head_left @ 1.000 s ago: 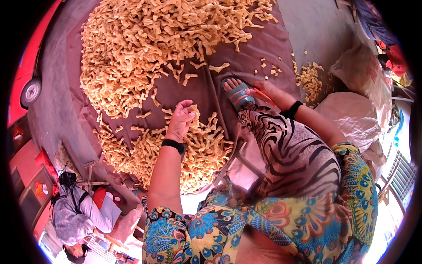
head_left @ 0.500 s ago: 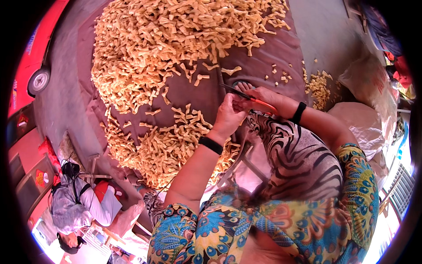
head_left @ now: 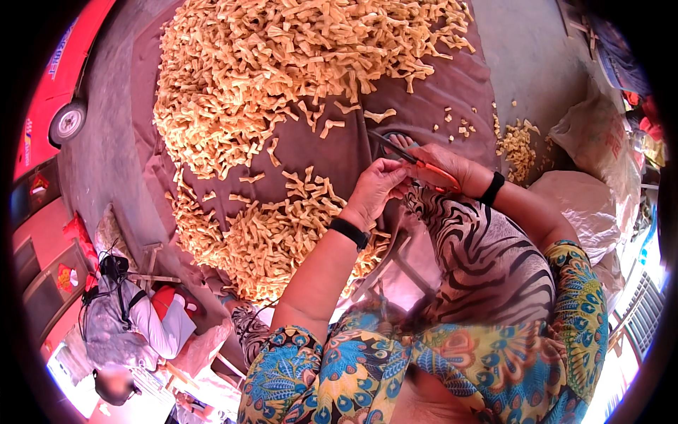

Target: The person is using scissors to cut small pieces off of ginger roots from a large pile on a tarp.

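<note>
My right hand [head_left: 452, 164] is closed round a pair of scissors [head_left: 399, 148] with orange-red handles and dark blades, which point to the upper left. Close beside the blades, my left hand [head_left: 373, 189] has its thumb and fingers pinched together; whatever they grip is too hidden to name. Beyond both hands spreads a large heap of pale yellow, knotted-looking pieces [head_left: 282, 63]. A smaller heap of the same pieces [head_left: 272, 244] lies beside my left forearm. Several loose ones are scattered between the heaps on a brown cloth [head_left: 304, 152].
Small cut-looking bits [head_left: 520, 150] lie in a little pile right of the cloth. Pale sacks [head_left: 575, 205] stand by my right arm. My sandalled foot [head_left: 401, 140] is just past the scissors. Another person [head_left: 134, 318] sits at lower left; a red vehicle [head_left: 53, 92] stands far left.
The whole view has shifted slightly right and down. My right hand with the scissors has drawn a little to the right, away from my left fingers.
</note>
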The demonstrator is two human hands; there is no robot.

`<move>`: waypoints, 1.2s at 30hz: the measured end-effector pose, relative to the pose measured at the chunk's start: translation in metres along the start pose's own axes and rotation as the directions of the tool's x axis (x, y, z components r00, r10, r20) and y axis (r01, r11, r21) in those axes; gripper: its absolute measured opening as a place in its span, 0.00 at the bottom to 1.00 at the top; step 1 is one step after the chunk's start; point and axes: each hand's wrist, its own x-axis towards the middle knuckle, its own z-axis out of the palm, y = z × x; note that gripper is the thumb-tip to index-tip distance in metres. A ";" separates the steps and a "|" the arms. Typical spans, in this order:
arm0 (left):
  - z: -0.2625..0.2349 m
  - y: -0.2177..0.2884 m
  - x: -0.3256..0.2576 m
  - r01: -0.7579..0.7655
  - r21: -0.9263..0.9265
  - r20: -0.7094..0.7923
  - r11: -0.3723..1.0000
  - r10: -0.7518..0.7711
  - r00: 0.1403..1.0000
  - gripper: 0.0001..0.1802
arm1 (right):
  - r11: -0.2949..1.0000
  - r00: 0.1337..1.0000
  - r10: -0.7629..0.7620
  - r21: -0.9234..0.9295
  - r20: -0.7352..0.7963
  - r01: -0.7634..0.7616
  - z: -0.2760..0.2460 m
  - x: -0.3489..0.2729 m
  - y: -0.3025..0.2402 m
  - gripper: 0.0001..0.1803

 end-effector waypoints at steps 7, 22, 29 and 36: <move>-0.011 -0.018 -0.003 -0.029 -0.241 0.034 0.970 0.038 0.999 0.06 | 0.978 0.981 -0.176 -0.125 -0.076 0.166 0.010 -0.001 0.009 0.30; -0.080 -0.036 -0.031 0.011 0.453 -0.129 0.891 0.054 0.990 0.06 | 0.945 0.946 -0.247 -0.267 -0.211 0.187 0.019 0.006 0.031 0.12; -0.142 0.030 0.016 -0.046 0.878 -0.251 0.476 0.540 0.803 0.12 | 0.999 0.940 0.037 -0.019 -0.340 -0.046 0.006 0.000 0.037 0.15; -0.154 0.086 0.088 0.154 0.952 0.059 -0.264 0.651 0.757 0.27 | 0.998 0.926 0.062 0.016 -0.372 -0.060 0.014 0.003 0.053 0.12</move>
